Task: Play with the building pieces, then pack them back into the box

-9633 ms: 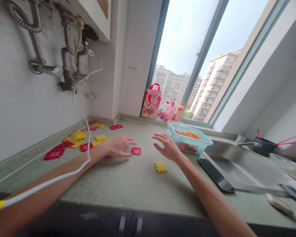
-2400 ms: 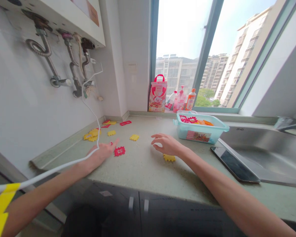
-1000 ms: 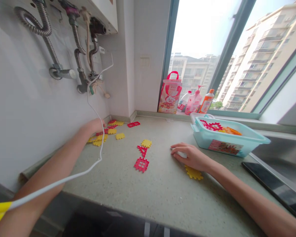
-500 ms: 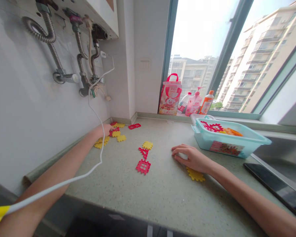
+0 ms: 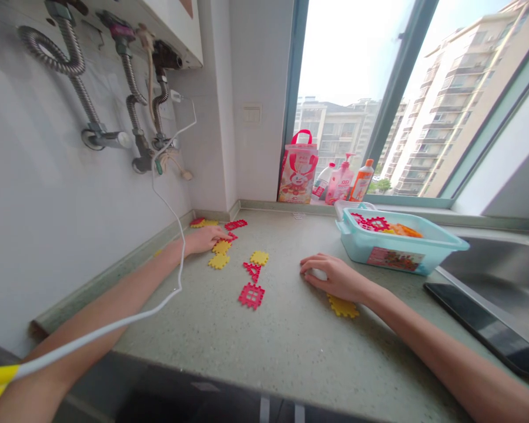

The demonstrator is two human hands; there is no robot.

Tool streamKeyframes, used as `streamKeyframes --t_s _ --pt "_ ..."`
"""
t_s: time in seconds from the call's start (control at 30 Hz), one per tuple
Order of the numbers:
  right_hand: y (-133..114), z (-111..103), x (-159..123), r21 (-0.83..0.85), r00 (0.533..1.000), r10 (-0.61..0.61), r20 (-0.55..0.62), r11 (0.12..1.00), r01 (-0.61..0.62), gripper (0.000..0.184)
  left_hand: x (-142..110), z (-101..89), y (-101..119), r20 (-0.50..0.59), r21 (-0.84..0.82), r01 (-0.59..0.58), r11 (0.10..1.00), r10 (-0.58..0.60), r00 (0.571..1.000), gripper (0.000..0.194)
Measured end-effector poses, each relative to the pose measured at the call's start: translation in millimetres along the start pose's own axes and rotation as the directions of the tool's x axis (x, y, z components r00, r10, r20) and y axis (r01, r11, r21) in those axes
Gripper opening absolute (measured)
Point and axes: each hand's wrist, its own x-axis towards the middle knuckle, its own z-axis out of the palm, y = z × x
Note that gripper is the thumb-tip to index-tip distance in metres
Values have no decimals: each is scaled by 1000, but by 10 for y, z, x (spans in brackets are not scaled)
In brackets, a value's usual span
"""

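My left hand (image 5: 206, 238) reaches to the back left of the counter, its fingertips closed on a red triangular building tile (image 5: 231, 237). Two yellow square tiles (image 5: 219, 261) lie just in front of those fingers. Palm down, my right hand (image 5: 332, 275) rests on the counter with loosely bent fingers and a gap beside the thumb; no object shows in it. A yellow tile (image 5: 344, 306) sticks out from under its wrist. Between the hands a yellow tile (image 5: 259, 258), a red triangle tile (image 5: 253, 271) and a red window tile (image 5: 251, 296) form a column.
A light-blue tub (image 5: 397, 249) of tiles stands at right, near the sink (image 5: 502, 282) and a black phone (image 5: 480, 323). A white cable (image 5: 127, 321) crosses over my left forearm. Bottles (image 5: 339, 183) and a bag (image 5: 298, 176) line the windowsill. Another red tile (image 5: 235, 225) lies behind.
My left hand has moved right along the counter, bringing the red triangular tile with it; the nearby yellow tiles have shifted too. My right hand stays in place. The view has turned slightly.
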Motion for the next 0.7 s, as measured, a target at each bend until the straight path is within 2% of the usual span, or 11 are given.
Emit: streamKeyframes --t_s 0.1,0.2,0.27,0.37,0.43,0.57,0.7 --pt "-20 -6 14 -10 1000 -10 1 1000 10 17 21 36 305 -5 -103 -148 984 149 989 50" --pt "-7 -11 11 -38 1000 -4 0 999 4 18 47 94 529 -113 -241 -277 930 257 960 38" --pt "6 -12 -1 -70 1000 9 0 997 -9 20 52 117 592 -184 -283 -302 910 257 949 35" --pt "-56 -13 -10 -112 1000 6 11 994 -5 25 26 108 599 -196 -264 -272 925 224 955 33" --pt "-206 -13 17 -121 999 -31 23 992 34 28 -7 78 607 -166 -247 -259 934 222 961 35" --pt "-708 20 208 -118 984 -163 75 978 171 36 -72 1 665 -100 -266 -258 929 239 966 46" --pt "-1069 121 482 -134 972 -172 158 972 194 42 -114 -51 526 -64 -279 -249 927 241 968 51"
